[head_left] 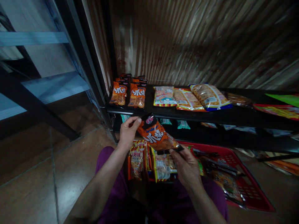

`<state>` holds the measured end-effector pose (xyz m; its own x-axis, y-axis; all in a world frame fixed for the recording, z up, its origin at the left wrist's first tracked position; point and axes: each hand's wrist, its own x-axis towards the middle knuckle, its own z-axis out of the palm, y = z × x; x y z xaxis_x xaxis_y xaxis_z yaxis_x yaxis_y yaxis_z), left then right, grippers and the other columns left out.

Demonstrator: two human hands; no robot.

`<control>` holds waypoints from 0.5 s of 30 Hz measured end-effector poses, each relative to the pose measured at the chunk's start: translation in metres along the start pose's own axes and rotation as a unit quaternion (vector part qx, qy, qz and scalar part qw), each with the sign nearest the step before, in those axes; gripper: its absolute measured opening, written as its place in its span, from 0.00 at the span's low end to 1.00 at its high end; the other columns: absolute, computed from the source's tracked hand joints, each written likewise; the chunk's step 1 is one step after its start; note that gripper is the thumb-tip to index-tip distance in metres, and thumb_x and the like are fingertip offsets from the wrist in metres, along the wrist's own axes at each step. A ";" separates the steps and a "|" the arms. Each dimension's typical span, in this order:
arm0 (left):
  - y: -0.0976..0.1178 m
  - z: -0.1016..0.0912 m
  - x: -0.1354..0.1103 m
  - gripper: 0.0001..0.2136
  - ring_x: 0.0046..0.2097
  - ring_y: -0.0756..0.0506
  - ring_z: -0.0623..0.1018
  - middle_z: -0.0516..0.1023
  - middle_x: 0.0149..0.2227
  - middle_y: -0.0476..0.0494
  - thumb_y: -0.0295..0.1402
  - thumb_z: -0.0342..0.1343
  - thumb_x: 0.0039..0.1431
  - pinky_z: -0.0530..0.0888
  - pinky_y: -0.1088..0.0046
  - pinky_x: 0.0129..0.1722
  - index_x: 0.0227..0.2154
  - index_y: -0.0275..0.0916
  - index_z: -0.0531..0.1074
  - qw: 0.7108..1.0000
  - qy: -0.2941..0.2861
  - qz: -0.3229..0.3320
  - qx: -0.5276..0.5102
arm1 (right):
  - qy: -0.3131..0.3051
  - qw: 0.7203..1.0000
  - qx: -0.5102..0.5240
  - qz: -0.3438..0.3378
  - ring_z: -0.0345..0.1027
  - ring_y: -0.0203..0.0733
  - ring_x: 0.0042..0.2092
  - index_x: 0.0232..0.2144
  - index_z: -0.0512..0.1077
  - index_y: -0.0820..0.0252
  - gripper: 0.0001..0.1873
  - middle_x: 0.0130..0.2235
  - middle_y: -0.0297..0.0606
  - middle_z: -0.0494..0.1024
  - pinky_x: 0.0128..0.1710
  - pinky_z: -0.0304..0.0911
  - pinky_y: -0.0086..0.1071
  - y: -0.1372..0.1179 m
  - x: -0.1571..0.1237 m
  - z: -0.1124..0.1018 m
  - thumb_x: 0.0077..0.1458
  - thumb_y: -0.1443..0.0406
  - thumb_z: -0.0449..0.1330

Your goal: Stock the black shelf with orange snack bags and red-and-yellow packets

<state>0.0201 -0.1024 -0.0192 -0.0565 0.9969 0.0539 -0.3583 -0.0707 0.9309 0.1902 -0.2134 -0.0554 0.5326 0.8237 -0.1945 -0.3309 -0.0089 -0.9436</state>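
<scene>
An orange and black snack bag (155,134) is stretched between my two hands above a red basket (257,189). My left hand (128,132) pinches its upper left corner between thumb and fingers. At the lower right end, my right hand (188,165) grips the bag's black edge. Matching orange bags (137,95) stand in two short rows at the left end of the black shelf (149,110), beyond my hands. Beneath the held bag, yellow and red snack bags (137,160) sit at the basket's near left side.
On the same shelf, a light blue and yellow bag (164,95) and larger noodle-like packs (210,95) lie to the right. Teal packets (183,124) rest on the lower shelf. A dark metal frame (86,56) rises at left; the floor is tiled.
</scene>
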 end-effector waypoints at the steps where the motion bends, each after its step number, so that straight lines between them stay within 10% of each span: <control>1: -0.001 0.000 0.000 0.11 0.30 0.53 0.70 0.74 0.25 0.53 0.39 0.65 0.44 0.66 0.77 0.33 0.27 0.38 0.76 1.000 0.015 -0.004 -0.015 | 0.004 1.000 0.002 -0.005 0.70 0.34 0.27 0.31 0.77 0.55 0.19 0.31 0.32 0.80 0.25 0.66 0.27 0.000 0.000 0.000 0.32 0.62 0.74; 8: -0.005 0.008 0.001 0.12 0.31 0.54 0.70 0.74 0.28 0.53 0.40 0.66 0.43 0.66 0.79 0.34 0.26 0.38 0.74 0.991 0.057 -0.040 -0.113 | 0.032 0.992 -0.045 -0.117 0.72 0.38 0.30 0.29 0.78 0.57 0.12 0.31 0.34 0.78 0.31 0.70 0.34 0.002 -0.002 0.000 0.39 0.60 0.71; 15: 0.001 0.013 -0.010 0.14 0.32 0.52 0.74 0.76 0.32 0.53 0.29 0.63 0.44 0.69 0.78 0.31 0.37 0.42 0.74 0.976 0.060 -0.107 -0.179 | -0.011 0.866 -0.247 -0.434 0.70 0.40 0.38 0.35 0.80 0.50 0.13 0.36 0.37 0.75 0.36 0.67 0.35 -0.013 -0.014 -0.001 0.51 0.71 0.60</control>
<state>0.0326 -0.1117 -0.0145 -0.0462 0.9806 -0.1904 -0.6748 0.1099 0.7298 0.1877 -0.2254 -0.0410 0.3963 0.6518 0.6466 0.5637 0.3831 -0.7317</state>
